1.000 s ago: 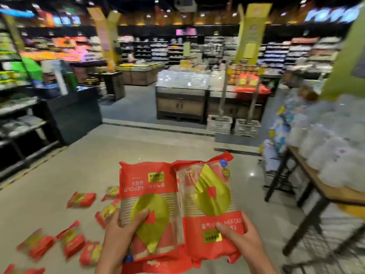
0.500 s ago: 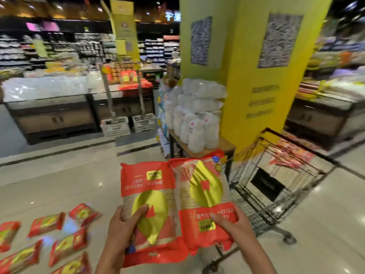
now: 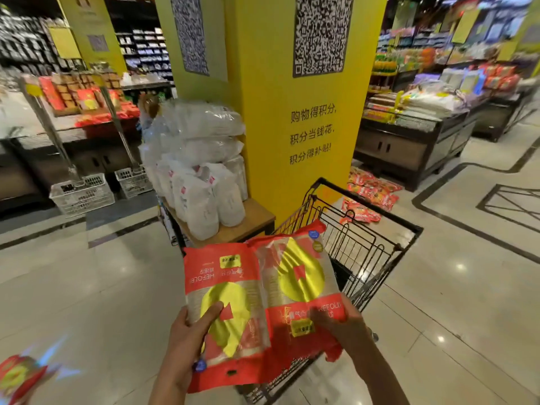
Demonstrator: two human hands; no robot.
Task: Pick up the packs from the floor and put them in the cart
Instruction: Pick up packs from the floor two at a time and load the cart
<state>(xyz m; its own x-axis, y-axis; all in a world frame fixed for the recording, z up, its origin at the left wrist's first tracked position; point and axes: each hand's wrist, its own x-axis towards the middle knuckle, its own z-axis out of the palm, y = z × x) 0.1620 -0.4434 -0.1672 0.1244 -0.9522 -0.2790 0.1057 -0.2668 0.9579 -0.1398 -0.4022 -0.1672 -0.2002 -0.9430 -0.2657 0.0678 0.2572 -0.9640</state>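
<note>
Mostly hidden: cart (image 3: 377,247) behind packs (image 3: 260,299); hands (image 3: 187,343) gripping.

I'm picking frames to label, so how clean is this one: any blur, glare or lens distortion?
Head view: the two packs in the left hand and right hand are fairly sharp; the pack on the floor at lower left is motion-smeared; ceiling lights glare off the glossy floor; the wide lens bends the yellow pillar and shelves at the edges.

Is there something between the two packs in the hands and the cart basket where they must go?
Nothing visible. The left hand and right hand hold the two packs over the near end of the cart; the basket is open on top right behind them.
</note>
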